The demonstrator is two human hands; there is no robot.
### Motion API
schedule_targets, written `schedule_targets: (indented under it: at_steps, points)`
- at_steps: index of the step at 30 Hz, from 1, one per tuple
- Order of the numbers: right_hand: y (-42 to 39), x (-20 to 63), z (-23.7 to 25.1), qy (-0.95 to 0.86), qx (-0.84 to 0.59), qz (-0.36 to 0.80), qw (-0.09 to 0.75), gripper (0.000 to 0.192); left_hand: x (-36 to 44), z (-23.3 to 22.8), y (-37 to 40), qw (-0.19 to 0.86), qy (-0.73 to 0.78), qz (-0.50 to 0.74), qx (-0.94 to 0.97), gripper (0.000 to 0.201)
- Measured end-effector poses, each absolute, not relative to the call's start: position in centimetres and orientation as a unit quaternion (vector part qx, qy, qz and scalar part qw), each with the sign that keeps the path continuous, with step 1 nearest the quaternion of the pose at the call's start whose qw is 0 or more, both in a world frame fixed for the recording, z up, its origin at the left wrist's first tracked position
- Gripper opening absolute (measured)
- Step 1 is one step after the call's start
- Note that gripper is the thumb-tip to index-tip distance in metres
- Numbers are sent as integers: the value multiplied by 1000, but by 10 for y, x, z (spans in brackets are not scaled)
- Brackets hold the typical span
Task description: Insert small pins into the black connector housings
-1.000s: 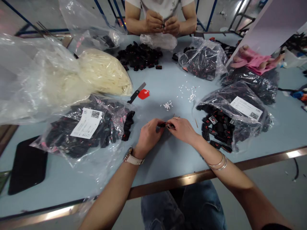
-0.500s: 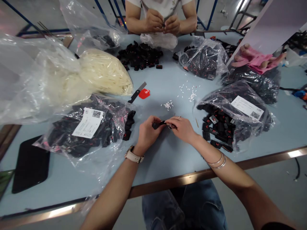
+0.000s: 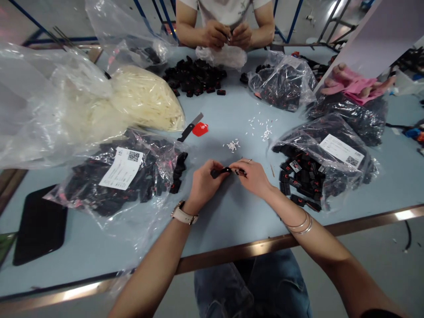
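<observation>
Over the near part of the table, my left hand [image 3: 203, 185] pinches a small black plastic connector part [image 3: 218, 172] between thumb and fingers. My right hand [image 3: 254, 179] is closed on another black connector piece [image 3: 240, 172], partly hidden by the fingers. A narrow gap shows between the two parts. Just beyond my hands lies a small pile of white plugs [image 3: 232, 145], with more white plugs [image 3: 266, 133] scattered to its right. Black connectors [image 3: 303, 176] spill from a clear bag beside my right forearm. Several black parts [image 3: 178, 172] poke out of the bag on my left.
A labelled bag [image 3: 121, 170] and a bag of cream-coloured strips [image 3: 149, 99] crowd the left. A knife [image 3: 191, 126] lies by a red scrap [image 3: 200, 129]. A dark tablet-like slab [image 3: 41, 225] is front left. Across the table, a co-worker's hands [image 3: 228, 35] handle something small.
The two black parts, together half a second ago, now show a slight gap. My right fingertips have shifted a little away from the left ones.
</observation>
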State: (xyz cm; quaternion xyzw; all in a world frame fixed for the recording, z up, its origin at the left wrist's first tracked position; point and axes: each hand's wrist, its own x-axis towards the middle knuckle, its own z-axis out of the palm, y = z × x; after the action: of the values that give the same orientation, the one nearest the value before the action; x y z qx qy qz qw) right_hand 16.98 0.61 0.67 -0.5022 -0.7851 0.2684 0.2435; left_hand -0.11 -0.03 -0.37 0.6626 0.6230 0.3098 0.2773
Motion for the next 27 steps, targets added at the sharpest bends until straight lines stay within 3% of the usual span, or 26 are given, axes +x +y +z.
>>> schedule_targets:
  at_steps: [13,22,27]
  points:
    - [9,169,8,-690,-503,382,352,17,-1,-2,0,281,613,296,676,16]
    - [13,165,6,-715,-516,350,315,11,-2,-5,0,271,613,294,681,16]
    - [10,164,8,-774,-522,261,244,22,-2,-4,0,270,616,292,680,17]
